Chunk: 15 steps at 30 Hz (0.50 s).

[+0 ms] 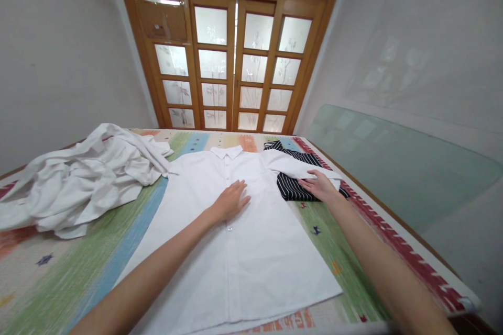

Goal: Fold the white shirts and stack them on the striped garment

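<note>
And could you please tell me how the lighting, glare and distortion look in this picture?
Head view: doors backlit through pale panes; a bright glare streak at upper left; soft reflections on the right-hand wall; door frame narrowing downward; white shirt bright, its buttons faint.

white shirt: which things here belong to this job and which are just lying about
In use: shirt; left hand over its front; right hand at its sleeve; cloth underneath
Apparently lying about: white pile; striped garment partly under the sleeve
</note>
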Each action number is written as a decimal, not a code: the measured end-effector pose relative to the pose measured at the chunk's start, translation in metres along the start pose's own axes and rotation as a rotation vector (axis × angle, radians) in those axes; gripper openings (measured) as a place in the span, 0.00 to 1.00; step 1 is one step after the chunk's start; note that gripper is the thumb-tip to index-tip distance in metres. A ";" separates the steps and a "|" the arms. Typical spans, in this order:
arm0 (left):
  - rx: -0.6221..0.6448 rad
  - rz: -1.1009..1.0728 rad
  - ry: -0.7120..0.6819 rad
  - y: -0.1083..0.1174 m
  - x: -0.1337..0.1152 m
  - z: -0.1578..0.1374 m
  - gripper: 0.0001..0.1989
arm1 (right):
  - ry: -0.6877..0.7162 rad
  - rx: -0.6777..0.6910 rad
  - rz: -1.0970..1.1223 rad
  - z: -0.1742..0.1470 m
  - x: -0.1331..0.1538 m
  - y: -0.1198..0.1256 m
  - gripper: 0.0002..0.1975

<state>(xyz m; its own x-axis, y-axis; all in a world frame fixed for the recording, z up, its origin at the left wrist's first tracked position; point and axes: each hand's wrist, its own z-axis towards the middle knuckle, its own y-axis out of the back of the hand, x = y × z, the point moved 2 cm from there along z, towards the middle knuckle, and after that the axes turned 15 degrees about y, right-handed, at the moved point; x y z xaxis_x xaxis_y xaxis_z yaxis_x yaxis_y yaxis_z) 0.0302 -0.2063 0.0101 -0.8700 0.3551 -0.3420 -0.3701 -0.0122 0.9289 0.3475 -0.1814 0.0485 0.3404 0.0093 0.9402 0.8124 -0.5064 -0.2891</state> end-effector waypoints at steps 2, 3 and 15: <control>0.039 0.028 0.007 -0.006 0.001 0.006 0.27 | 0.117 -0.086 0.037 0.011 0.001 0.003 0.16; 0.052 0.045 -0.001 -0.008 0.002 0.007 0.28 | 0.187 -0.126 0.044 0.017 0.002 0.005 0.17; -0.052 0.100 -0.070 -0.021 0.009 0.003 0.28 | 0.437 -0.148 0.055 0.096 0.025 -0.007 0.31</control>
<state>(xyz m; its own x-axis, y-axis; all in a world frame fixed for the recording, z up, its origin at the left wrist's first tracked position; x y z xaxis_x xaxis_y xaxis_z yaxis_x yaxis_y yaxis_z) 0.0310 -0.2005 -0.0116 -0.8792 0.4138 -0.2360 -0.3010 -0.0988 0.9485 0.3959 -0.0946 0.0567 0.1241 -0.3690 0.9211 0.7118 -0.6137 -0.3417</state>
